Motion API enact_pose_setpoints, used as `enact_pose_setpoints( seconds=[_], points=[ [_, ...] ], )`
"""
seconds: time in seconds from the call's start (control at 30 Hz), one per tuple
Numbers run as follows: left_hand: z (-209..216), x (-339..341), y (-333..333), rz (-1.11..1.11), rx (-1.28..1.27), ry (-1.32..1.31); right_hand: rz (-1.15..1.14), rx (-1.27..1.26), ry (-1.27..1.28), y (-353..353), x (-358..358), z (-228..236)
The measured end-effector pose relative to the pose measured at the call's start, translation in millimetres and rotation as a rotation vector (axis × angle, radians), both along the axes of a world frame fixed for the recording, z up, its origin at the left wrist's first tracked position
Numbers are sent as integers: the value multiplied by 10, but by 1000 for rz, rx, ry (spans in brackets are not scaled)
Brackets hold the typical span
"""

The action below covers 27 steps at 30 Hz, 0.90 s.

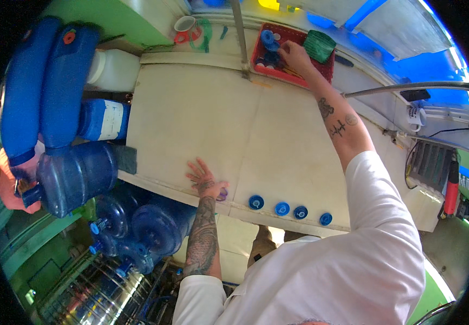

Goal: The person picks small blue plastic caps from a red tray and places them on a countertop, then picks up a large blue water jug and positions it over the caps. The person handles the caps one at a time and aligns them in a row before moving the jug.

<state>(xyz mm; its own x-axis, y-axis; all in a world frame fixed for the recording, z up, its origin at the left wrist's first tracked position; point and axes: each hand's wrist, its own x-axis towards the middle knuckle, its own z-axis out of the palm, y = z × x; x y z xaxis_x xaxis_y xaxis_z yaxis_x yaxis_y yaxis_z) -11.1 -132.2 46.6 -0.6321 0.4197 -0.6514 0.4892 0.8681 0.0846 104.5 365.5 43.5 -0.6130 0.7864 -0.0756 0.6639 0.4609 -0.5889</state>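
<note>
My left hand (202,179) lies on the white tabletop (191,114) with its fingers spread and nothing in them. A purple bottle cap (222,194) sits beside its wrist, partly covered. My right arm stretches to the far side, where my right hand (295,56) is over a red plastic basket (329,73) with its fingers curled together. Just left of those fingertips is a blue bottle cap (268,38) in the basket; whether they grip anything is too small to make out. Several blue caps (282,208) stand in a row along the near edge, right of my left hand.
A green ridged piece (320,46) rests in the basket's right end. Large blue water jugs (77,170) are stacked at the left. Metal bars (241,38) rise beside the basket and cross at the right. A white cup (184,24) stands at the back left.
</note>
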Motion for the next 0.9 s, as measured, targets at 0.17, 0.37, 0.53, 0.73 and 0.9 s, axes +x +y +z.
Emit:
enact_pose_setpoints(
  seconds=[0.17,0.37,0.53,0.73,0.9],
  points=[
    [-8,5,-4,-8,3,13,-145,287,86,-52,-124,0],
    [-24,-2,-29,8,19,-9,-56,97,131,25,-305,-25],
    [-16,-6,-33,30,49,-39,-195,180,275,-175,-156,214],
    [35,10,33,20,-9,-27,323,138,316,-1938,553,374],
    [43,-1,11,8,-5,-29,694,62,-179,-3190,1825,90]
  ],
)
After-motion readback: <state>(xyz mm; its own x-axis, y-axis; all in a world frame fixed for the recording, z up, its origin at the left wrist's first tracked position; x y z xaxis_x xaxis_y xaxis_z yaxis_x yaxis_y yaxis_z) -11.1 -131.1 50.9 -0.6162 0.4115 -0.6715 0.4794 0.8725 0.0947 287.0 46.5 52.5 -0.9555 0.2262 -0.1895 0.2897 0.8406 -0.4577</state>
